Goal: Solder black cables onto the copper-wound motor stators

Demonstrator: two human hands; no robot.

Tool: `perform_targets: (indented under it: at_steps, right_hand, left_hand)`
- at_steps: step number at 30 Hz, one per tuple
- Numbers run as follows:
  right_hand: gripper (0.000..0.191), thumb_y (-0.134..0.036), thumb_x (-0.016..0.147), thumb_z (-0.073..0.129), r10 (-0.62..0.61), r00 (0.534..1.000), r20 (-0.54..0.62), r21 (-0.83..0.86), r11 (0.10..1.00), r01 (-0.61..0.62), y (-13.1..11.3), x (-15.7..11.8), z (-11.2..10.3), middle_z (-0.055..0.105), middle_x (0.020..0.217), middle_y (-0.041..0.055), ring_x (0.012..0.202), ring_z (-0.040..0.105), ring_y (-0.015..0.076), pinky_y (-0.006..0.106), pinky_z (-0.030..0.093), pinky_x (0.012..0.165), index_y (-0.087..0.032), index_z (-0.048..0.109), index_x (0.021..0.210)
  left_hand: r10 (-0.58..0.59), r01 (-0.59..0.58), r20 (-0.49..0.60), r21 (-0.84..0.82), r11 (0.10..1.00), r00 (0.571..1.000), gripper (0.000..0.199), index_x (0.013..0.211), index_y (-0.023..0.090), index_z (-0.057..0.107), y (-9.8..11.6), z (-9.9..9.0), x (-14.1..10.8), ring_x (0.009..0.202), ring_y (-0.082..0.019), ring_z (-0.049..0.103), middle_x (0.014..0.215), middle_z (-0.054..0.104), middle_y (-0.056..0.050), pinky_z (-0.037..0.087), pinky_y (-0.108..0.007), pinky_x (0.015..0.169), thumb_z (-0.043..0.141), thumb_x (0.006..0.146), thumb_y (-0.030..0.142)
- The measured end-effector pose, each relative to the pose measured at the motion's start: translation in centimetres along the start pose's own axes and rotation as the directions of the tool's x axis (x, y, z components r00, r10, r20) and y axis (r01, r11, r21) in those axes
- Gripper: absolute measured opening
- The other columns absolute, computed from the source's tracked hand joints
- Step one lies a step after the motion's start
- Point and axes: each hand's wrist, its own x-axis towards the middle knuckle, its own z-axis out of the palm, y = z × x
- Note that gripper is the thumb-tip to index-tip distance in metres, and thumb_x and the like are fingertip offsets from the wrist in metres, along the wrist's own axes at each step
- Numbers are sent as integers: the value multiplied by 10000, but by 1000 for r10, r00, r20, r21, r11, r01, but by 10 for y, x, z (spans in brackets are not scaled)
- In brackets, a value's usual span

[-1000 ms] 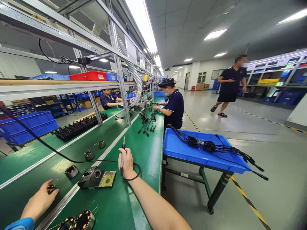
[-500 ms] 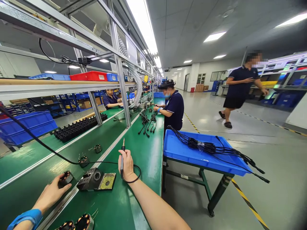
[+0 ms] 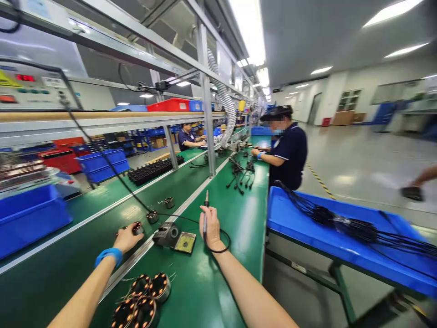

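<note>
My left hand (image 3: 127,238), with a blue band at the wrist, is closed around a round copper-wound motor stator (image 3: 138,227) on the green belt. Part of that stator is hidden by my fingers. In my right hand (image 3: 212,226) is a soldering iron (image 3: 206,203), its tip pointing up and its black cable looped past my wrist. Between my hands stands a soldering iron holder (image 3: 166,234) with a yellow sponge tray (image 3: 185,242). Two more stators, one near (image 3: 152,216) and one farther (image 3: 169,202), sit beyond my left hand. Several stators (image 3: 160,286) are grouped nearest me.
To the right, a blue tray (image 3: 290,228) on a stand holds bundled black cables (image 3: 321,213). More black cables (image 3: 241,171) lie farther along the bench. A co-worker (image 3: 290,150) sits at the bench; another person (image 3: 187,136) works across it. A metal post (image 3: 206,100) rises ahead.
The view has swung left, bringing the shelf's display unit and more near stators into sight. The walking person is almost out of frame. Both hands keep their holds.
</note>
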Motion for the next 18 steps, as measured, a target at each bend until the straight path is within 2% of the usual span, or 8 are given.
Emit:
perform_targets:
  at_steps: [4,7,11,15,18]
  right_hand:
    - [307,-238,947,406,-9,1000,24,56,998,7,5,2,3,547,1039,97,729,611,178,313,526,663,-189,620,1161]
    - [306,-255,951,403,-19,1000,22,61,998,18,5,2,2,546,1031,91,738,613,181,314,525,654,-195,611,1167]
    - [301,-263,949,403,-31,999,10,51,998,31,5,4,0,543,1025,85,736,610,176,309,522,646,-202,610,1160]
    - [296,-271,949,412,-27,1000,16,56,998,26,6,4,0,536,1012,81,712,598,166,295,510,619,-199,613,1154]
    - [299,-272,956,407,-22,999,29,60,998,20,6,4,0,534,1022,89,708,592,166,295,503,610,-186,610,1158]
  left_hand:
    - [-31,31,25,31,999,999,567,1257,94,582,0,1,3,1116,-311,608,1090,665,-180,468,-348,937,600,753,351]
    - [-29,28,34,40,999,999,443,1216,88,611,1,1,6,1180,-289,565,1138,654,-188,436,-337,981,605,817,280]
    - [-62,59,43,72,996,997,296,1122,126,632,6,-3,4,1072,-239,608,1161,642,-127,478,-424,947,610,898,319]
    - [-151,147,21,126,981,988,330,1131,103,618,6,-8,0,998,-205,631,1212,604,-100,497,-411,901,461,989,356]
    - [-263,262,-21,173,949,965,335,1182,129,595,4,-15,2,1021,-226,626,1207,606,-109,532,-422,875,576,938,357]
